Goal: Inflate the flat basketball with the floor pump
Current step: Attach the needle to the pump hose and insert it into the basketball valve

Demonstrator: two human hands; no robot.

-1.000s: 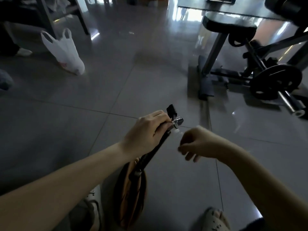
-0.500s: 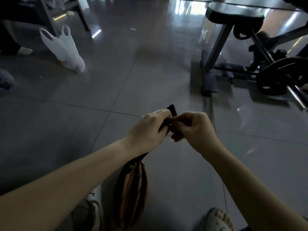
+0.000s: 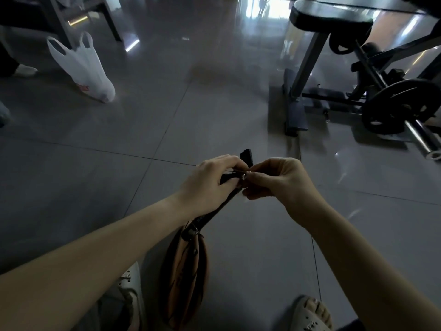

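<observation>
A person's left hand (image 3: 210, 185) curls around the black pump hose head (image 3: 247, 156); the right hand (image 3: 281, 182) pinches a small silver fitting (image 3: 244, 176) at its tip (too small to identify). The hose (image 3: 214, 212) drops toward the flat orange basketball (image 3: 186, 278), which lies on the grey tiled floor (image 3: 143, 130) between two sandalled feet (image 3: 310, 314)

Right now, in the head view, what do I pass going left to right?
white plastic bag → left hand, gripping the pump hose → right hand, pinching the metal fitting → weight plate. The flat basketball is left out because it sits under the left hand's span.
</observation>
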